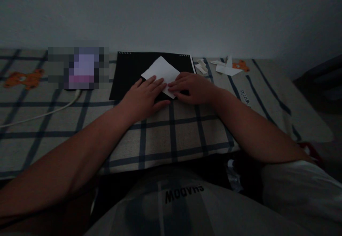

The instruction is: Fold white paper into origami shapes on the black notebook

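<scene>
A white square sheet of paper (162, 68) lies turned like a diamond on a black spiral-punched pad (128, 72). My left hand (145, 97) rests flat with spread fingers, its fingertips on the paper's left and lower part and its thumb stretched to the right. From the right, my right hand (193, 87) reaches over the paper's right side. Its fingers lie on the sheet near the lower corner, with the thumb apart beneath them. Part of the paper's right and lower edges is hidden by the hands.
A phone (84, 65), blurred out, stands at the left with a white cable (53, 111) running from it. Right of the pad are small paper scraps (201, 67) and a folded white paper shape (228, 68). A checked cloth (157, 136) covers the table, against a wall (171, 15).
</scene>
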The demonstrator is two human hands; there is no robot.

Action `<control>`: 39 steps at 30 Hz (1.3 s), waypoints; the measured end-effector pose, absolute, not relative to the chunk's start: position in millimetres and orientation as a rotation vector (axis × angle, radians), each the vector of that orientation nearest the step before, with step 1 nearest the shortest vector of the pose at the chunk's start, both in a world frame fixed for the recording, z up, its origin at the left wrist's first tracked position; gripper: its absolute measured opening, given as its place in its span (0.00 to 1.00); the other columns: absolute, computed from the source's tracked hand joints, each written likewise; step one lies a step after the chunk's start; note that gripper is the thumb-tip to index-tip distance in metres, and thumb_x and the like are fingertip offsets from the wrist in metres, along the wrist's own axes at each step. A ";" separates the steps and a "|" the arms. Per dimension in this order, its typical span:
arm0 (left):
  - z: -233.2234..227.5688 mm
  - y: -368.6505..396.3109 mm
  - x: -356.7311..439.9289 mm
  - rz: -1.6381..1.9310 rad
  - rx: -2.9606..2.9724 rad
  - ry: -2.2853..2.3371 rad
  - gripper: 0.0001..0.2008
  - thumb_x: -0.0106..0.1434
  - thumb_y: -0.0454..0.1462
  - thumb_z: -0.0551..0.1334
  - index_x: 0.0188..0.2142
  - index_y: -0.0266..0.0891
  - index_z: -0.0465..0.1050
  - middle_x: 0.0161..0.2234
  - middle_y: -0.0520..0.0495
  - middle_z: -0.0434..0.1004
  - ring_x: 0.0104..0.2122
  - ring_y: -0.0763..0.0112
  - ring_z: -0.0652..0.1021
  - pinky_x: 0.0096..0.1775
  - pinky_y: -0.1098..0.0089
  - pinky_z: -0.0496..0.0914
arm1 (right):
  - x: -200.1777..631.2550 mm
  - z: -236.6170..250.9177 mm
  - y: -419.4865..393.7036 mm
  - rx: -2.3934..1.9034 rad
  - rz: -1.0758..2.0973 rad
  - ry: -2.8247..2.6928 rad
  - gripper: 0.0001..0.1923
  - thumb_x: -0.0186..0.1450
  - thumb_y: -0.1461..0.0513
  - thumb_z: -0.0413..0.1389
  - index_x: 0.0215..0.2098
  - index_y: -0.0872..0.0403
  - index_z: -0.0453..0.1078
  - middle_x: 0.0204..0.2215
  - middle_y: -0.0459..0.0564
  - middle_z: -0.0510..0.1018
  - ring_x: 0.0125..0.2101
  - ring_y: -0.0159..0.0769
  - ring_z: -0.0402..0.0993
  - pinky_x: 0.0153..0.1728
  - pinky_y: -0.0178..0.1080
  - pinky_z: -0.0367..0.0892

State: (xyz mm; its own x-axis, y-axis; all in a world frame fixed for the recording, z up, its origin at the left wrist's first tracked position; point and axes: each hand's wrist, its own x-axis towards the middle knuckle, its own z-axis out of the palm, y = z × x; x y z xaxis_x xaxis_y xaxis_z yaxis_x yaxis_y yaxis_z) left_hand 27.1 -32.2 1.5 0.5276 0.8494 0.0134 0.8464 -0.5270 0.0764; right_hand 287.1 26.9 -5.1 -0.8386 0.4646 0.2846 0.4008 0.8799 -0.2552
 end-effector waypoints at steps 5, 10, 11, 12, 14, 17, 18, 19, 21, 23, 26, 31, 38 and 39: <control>0.4 -30.7 24.6 0.087 2.654 1.563 0.35 0.84 0.51 0.54 0.84 0.42 0.63 0.85 0.37 0.58 0.85 0.42 0.57 0.81 0.38 0.56 | 282.5 -6.5 24.3 -0.630 0.276 -2.718 0.20 0.77 0.60 0.57 0.61 0.53 0.86 0.58 0.58 0.90 0.58 0.51 0.82 0.62 0.56 0.74; 3.8 -27.0 21.3 0.105 2.669 1.553 0.33 0.84 0.50 0.54 0.82 0.45 0.67 0.84 0.38 0.61 0.83 0.42 0.63 0.80 0.38 0.59 | 287.6 -9.8 31.5 -0.736 0.202 -2.675 0.23 0.78 0.59 0.56 0.65 0.53 0.85 0.61 0.61 0.89 0.63 0.54 0.82 0.67 0.60 0.72; 4.8 -26.0 20.5 0.101 2.667 1.550 0.32 0.84 0.50 0.54 0.82 0.45 0.68 0.84 0.39 0.62 0.83 0.42 0.63 0.80 0.38 0.58 | 289.7 -10.4 33.5 -0.766 0.189 -2.670 0.23 0.79 0.58 0.56 0.65 0.53 0.85 0.63 0.62 0.88 0.64 0.55 0.81 0.68 0.61 0.70; 5.6 -24.9 19.5 0.095 2.661 1.548 0.32 0.84 0.50 0.53 0.81 0.46 0.69 0.84 0.39 0.63 0.82 0.43 0.64 0.81 0.37 0.57 | 291.7 -11.1 35.2 -0.788 0.183 -2.669 0.23 0.79 0.57 0.56 0.65 0.52 0.85 0.64 0.62 0.87 0.65 0.55 0.81 0.69 0.62 0.70; 6.6 -22.9 17.5 0.092 2.648 1.557 0.31 0.85 0.51 0.53 0.80 0.47 0.71 0.83 0.40 0.64 0.82 0.45 0.65 0.81 0.36 0.55 | 294.6 -11.9 37.1 -0.803 0.192 -2.672 0.23 0.79 0.53 0.57 0.64 0.52 0.86 0.66 0.62 0.86 0.66 0.56 0.81 0.69 0.62 0.70; 6.7 -20.0 13.8 0.107 2.635 1.607 0.30 0.84 0.53 0.54 0.78 0.48 0.73 0.83 0.41 0.65 0.82 0.46 0.65 0.82 0.37 0.53 | 294.6 -11.2 35.5 -0.763 0.212 -2.674 0.23 0.80 0.50 0.57 0.61 0.52 0.87 0.63 0.61 0.88 0.63 0.55 0.82 0.66 0.60 0.71; 6.5 -18.9 12.5 0.110 2.630 1.627 0.30 0.84 0.54 0.55 0.77 0.48 0.74 0.83 0.41 0.65 0.82 0.46 0.65 0.81 0.37 0.53 | 293.6 -10.4 33.9 -0.748 0.214 -2.675 0.23 0.80 0.50 0.57 0.59 0.52 0.88 0.62 0.61 0.89 0.61 0.54 0.83 0.65 0.59 0.71; 6.4 -17.6 11.1 0.110 2.626 1.640 0.30 0.84 0.54 0.55 0.77 0.48 0.74 0.83 0.41 0.64 0.82 0.45 0.65 0.81 0.37 0.54 | 292.3 -9.4 32.1 -0.734 0.214 -2.677 0.22 0.80 0.50 0.57 0.58 0.52 0.88 0.60 0.60 0.89 0.59 0.54 0.83 0.64 0.59 0.71; 6.3 -14.7 8.5 0.113 2.623 1.647 0.31 0.83 0.53 0.55 0.77 0.46 0.75 0.84 0.40 0.63 0.81 0.44 0.66 0.80 0.38 0.58 | 289.9 -7.3 28.7 -0.714 0.218 -2.682 0.22 0.80 0.50 0.57 0.57 0.53 0.88 0.58 0.60 0.90 0.56 0.52 0.83 0.62 0.57 0.72; 6.4 -11.4 6.0 0.129 2.636 1.618 0.31 0.83 0.51 0.54 0.77 0.43 0.75 0.83 0.38 0.64 0.80 0.42 0.67 0.79 0.40 0.62 | 288.7 -6.1 27.1 -0.692 0.234 -2.681 0.21 0.79 0.52 0.57 0.56 0.53 0.88 0.56 0.60 0.90 0.55 0.51 0.83 0.60 0.55 0.73; 7.0 -6.7 2.3 0.163 2.683 1.498 0.32 0.81 0.47 0.52 0.76 0.39 0.77 0.81 0.36 0.67 0.79 0.42 0.69 0.78 0.43 0.64 | 290.2 -6.7 29.7 -0.665 0.255 -2.666 0.20 0.79 0.54 0.57 0.56 0.52 0.88 0.55 0.59 0.91 0.56 0.50 0.84 0.61 0.54 0.74; 11.5 -3.7 -0.6 0.100 2.720 1.379 0.35 0.78 0.44 0.48 0.76 0.38 0.76 0.80 0.37 0.71 0.77 0.46 0.72 0.77 0.46 0.65 | 296.5 -10.8 37.4 -0.710 0.206 -2.646 0.20 0.76 0.55 0.60 0.60 0.50 0.87 0.61 0.60 0.89 0.63 0.54 0.82 0.67 0.61 0.71; 14.8 -6.7 3.4 0.155 2.656 1.509 0.33 0.79 0.50 0.52 0.71 0.38 0.81 0.77 0.38 0.75 0.75 0.45 0.75 0.75 0.48 0.68 | 294.0 -2.9 27.4 -0.749 0.221 -2.708 0.20 0.77 0.55 0.60 0.59 0.53 0.88 0.62 0.62 0.88 0.62 0.55 0.82 0.64 0.59 0.72; 14.1 -6.5 3.1 0.185 2.646 1.526 0.32 0.79 0.49 0.53 0.71 0.39 0.80 0.77 0.39 0.76 0.75 0.46 0.75 0.74 0.48 0.69 | 293.1 -1.1 25.9 -0.740 0.217 -2.717 0.19 0.77 0.55 0.60 0.58 0.54 0.88 0.61 0.62 0.88 0.60 0.55 0.83 0.63 0.58 0.72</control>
State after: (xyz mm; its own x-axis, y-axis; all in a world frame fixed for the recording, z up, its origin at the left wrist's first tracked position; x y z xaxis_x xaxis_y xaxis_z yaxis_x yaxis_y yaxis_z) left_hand 3.1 -6.5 14.1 0.4963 0.8658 0.0636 0.8560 -0.5003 0.1305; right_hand 293.1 25.9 -1.1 -0.8161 0.5157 0.2609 0.4678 0.8545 -0.2258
